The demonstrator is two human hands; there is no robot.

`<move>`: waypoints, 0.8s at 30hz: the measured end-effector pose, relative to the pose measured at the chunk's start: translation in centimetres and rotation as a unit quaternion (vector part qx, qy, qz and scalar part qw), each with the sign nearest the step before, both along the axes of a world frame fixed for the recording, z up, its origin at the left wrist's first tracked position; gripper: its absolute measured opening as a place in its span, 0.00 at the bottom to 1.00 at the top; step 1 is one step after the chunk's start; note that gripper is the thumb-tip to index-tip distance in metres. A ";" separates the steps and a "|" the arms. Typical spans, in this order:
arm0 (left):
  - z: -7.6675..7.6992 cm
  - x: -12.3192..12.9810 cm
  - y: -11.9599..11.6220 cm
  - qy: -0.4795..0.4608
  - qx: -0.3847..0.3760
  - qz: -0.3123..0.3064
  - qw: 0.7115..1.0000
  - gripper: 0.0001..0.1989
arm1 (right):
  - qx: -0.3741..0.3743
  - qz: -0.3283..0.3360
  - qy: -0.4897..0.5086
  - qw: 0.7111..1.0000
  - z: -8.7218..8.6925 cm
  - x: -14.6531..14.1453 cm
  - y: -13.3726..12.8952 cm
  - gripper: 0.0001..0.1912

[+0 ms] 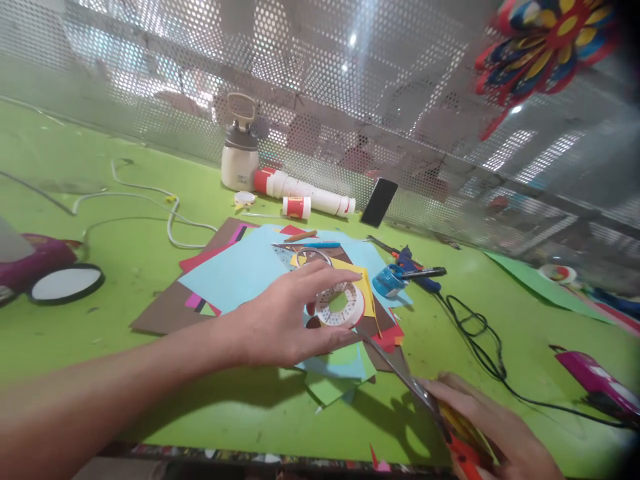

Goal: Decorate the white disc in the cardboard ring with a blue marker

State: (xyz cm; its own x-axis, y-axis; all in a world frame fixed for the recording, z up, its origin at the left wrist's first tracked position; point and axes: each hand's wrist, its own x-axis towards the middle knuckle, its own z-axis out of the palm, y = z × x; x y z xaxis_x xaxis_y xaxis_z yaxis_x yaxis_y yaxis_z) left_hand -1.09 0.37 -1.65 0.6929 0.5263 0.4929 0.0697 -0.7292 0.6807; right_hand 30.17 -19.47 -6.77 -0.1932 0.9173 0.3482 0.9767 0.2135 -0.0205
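Note:
My left hand [300,307] is closed with thumb and fingers about a small white paper ring [356,308], which has a dotted inner band and an eight-sided opening. It looks like part of a paper cup. In my right hand [485,427] are scissors [417,388] with orange-red and yellow handles. Their blades point up and left, with the tips close to the lower edge of the ring; whether they touch it I cannot tell. Beneath my left hand lies a pile of coloured paper, with a light blue sheet [225,273] and green pieces [327,387].
A stack of paper cups [305,191], a short red-and-white cup [297,207], a bottle [240,157] and a propped phone [379,201] stand at the back. To the right are a blue jar [390,281] with a pen, a glue gun [407,259] and its black cord [475,327].

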 end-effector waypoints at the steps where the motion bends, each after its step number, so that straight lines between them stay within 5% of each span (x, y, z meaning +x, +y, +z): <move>1: 0.1 0.0 -0.1 -0.012 0.007 -0.007 1.000 0.27 | -0.002 0.009 -0.004 1.000 0.1 0.1 0.0 0.21; 9: 0.7 -0.2 -0.5 -0.039 0.016 -0.013 0.999 0.26 | 0.011 0.053 0.006 0.999 0.4 0.1 0.3 0.27; 15: 0.8 -0.2 -0.5 -0.014 -0.019 -0.010 1.000 0.26 | 0.011 0.079 0.068 0.994 1.7 -1.5 1.2 0.23; 24: 0.3 -0.3 -0.3 0.014 -0.060 -0.030 0.998 0.28 | 0.025 0.060 0.081 0.995 1.0 -1.7 0.8 0.22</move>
State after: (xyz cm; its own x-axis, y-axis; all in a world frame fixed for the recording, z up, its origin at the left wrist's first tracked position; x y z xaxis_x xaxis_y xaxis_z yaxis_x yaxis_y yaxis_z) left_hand -1.35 0.03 -1.37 0.7381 0.5375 0.4078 0.0490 -0.6456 0.7621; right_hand 28.42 -18.66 -5.77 -0.2377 0.8720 0.4280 0.9292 0.3324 -0.1612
